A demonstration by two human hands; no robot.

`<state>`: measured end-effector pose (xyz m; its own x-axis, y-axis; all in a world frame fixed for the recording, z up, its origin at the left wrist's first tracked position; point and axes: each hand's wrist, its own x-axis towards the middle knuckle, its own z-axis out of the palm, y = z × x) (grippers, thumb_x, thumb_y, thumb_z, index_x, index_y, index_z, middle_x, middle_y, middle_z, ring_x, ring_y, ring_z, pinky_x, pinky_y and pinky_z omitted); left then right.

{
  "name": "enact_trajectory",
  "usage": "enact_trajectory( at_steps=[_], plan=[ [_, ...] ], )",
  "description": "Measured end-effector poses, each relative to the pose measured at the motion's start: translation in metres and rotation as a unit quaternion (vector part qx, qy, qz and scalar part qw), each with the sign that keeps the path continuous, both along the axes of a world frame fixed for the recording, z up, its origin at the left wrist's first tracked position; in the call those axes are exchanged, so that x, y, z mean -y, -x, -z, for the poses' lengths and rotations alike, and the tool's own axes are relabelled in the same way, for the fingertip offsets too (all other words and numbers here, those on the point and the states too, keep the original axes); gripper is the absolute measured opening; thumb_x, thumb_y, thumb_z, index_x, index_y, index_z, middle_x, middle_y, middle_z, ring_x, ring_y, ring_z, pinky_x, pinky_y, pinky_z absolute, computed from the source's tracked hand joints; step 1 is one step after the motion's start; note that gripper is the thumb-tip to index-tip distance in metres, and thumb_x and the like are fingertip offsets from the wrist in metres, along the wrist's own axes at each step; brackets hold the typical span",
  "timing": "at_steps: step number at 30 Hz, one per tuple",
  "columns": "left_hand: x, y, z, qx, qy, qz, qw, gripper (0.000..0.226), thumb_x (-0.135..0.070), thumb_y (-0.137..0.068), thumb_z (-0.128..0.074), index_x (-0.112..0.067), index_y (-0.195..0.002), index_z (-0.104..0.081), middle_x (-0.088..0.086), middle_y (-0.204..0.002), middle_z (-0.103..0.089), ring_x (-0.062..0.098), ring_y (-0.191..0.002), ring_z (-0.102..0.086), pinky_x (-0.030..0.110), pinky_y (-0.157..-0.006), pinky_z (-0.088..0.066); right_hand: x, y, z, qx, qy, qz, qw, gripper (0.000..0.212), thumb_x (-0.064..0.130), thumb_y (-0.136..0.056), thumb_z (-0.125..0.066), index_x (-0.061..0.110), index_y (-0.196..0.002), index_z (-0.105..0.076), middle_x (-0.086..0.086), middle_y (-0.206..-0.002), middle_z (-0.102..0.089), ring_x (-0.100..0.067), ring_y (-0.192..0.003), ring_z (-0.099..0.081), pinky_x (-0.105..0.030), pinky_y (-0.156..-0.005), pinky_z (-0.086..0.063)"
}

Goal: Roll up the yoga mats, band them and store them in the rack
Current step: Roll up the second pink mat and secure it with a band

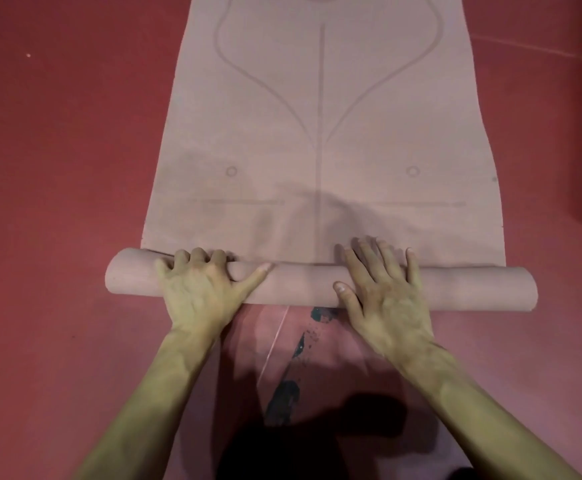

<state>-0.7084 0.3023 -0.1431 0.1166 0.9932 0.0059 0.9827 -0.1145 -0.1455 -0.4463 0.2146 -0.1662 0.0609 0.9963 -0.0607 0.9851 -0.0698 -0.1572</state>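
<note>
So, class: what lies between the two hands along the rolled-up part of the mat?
Only bare roll. The head view shows nothing else between the left hand and the right hand.

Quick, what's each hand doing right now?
Left hand: fingers curled over the mat roll, gripping it.
Right hand: open, fingers spread, pressing on the mat roll.

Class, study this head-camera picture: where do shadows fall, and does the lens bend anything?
Head view: dim reddish light; dark shadow on the floor between the forearms, fainter one on the mat beyond the right hand; mat's edges bow, lens distortion.
</note>
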Motion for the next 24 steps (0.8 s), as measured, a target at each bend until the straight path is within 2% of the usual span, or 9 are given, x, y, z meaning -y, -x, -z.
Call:
enact_trajectory(
  at_steps=[2,4,6,8,11,13,16,19,24],
  plan=[
    [0.002,-0.007,-0.003,0.000,0.001,-0.020,1.000,0.077,-0.078,-0.093,-0.035,-0.013,-0.089,-0.076,0.016,-0.082,-0.065,0.036,-0.084,-0.056,0.051,-0.084,-0.035,0.001,-0.001,0.000,0.002,0.005,-0.004,1.000,0.065,0.056,-0.103,-0.028,0.024,-0.158,-0.042,-0.002,-0.164,-0.041,-0.027,-0.154,-0.033,-0.059,-0.125,-0.018],
    [0.006,-0.016,0.001,0.022,0.003,0.008,1.000,0.059,-0.058,-0.102,-0.033,-0.015,-0.112,-0.072,0.015,-0.105,-0.066,0.036,-0.100,-0.056,0.057,-0.097,-0.037,0.002,-0.001,0.000,0.004,0.007,-0.010,1.000,0.065,0.056,-0.103,-0.027,0.026,-0.160,-0.039,0.000,-0.165,-0.039,-0.026,-0.155,-0.031,-0.058,-0.125,-0.017],
    [0.011,-0.026,0.006,0.077,0.010,0.048,0.996,0.056,-0.050,-0.105,-0.029,-0.018,-0.140,-0.059,0.012,-0.141,-0.059,0.032,-0.131,-0.051,0.066,-0.119,-0.020,0.000,-0.002,0.000,0.001,0.001,-0.011,1.000,0.065,0.055,-0.103,-0.026,0.026,-0.160,-0.038,0.000,-0.165,-0.039,-0.026,-0.154,-0.032,-0.058,-0.125,-0.018],
    [0.018,-0.031,0.009,0.110,0.030,0.120,0.986,0.067,-0.061,-0.102,-0.031,-0.021,-0.153,-0.049,0.009,-0.159,-0.046,0.030,-0.148,-0.039,0.068,-0.123,-0.003,-0.004,-0.004,0.000,-0.002,-0.003,-0.016,1.000,0.064,0.055,-0.103,-0.027,0.026,-0.160,-0.038,-0.001,-0.164,-0.041,-0.026,-0.153,-0.034,-0.058,-0.124,-0.020],
    [0.029,-0.031,0.014,0.089,0.041,0.197,0.976,0.082,-0.083,-0.092,-0.036,-0.029,-0.154,-0.047,0.010,-0.157,-0.047,0.034,-0.149,-0.038,0.078,-0.116,-0.009,-0.008,-0.007,0.001,-0.002,-0.009,-0.028,1.000,0.064,0.055,-0.104,-0.029,0.024,-0.159,-0.040,-0.003,-0.163,-0.042,-0.026,-0.153,-0.036,-0.059,-0.123,-0.023],
    [0.029,-0.031,0.015,0.076,0.042,0.189,0.978,0.083,-0.084,-0.093,-0.031,-0.029,-0.153,-0.048,0.011,-0.152,-0.052,0.036,-0.146,-0.041,0.079,-0.114,-0.016,-0.007,-0.006,-0.002,0.002,-0.033,-0.029,0.999,0.063,0.053,-0.104,-0.031,0.019,-0.156,-0.044,-0.006,-0.162,-0.045,-0.028,-0.151,-0.039,-0.062,-0.122,-0.024],
    [0.022,-0.033,0.014,0.070,0.053,0.175,0.981,0.081,-0.083,-0.095,-0.026,-0.029,-0.151,-0.048,0.009,-0.147,-0.056,0.034,-0.144,-0.044,0.078,-0.113,-0.019,0.008,0.000,-0.008,0.015,-0.078,0.005,0.997,0.062,0.047,-0.104,-0.040,0.011,-0.155,-0.046,-0.010,-0.162,-0.043,-0.032,-0.154,-0.033,-0.067,-0.124,-0.014],
    [0.019,-0.034,0.015,0.082,0.043,0.178,0.980,0.079,-0.082,-0.094,-0.032,-0.031,-0.152,-0.047,0.008,-0.149,-0.054,0.033,-0.145,-0.042,0.077,-0.115,-0.016,0.035,0.013,-0.007,0.010,-0.080,0.040,0.996,0.069,0.050,-0.102,-0.045,0.014,-0.161,-0.037,-0.010,-0.168,-0.033,-0.033,-0.158,-0.023,-0.066,-0.126,-0.008],
    [0.021,-0.046,0.016,0.118,0.012,0.132,0.984,0.074,-0.071,-0.099,-0.036,-0.029,-0.159,-0.037,0.015,-0.166,-0.031,0.036,-0.157,-0.020,0.072,-0.122,0.000,0.012,0.002,0.001,0.013,-0.044,0.038,0.998,0.067,0.053,-0.104,-0.038,0.020,-0.162,-0.034,-0.006,-0.166,-0.037,-0.033,-0.154,-0.030,-0.065,-0.125,-0.011]
  ],
)
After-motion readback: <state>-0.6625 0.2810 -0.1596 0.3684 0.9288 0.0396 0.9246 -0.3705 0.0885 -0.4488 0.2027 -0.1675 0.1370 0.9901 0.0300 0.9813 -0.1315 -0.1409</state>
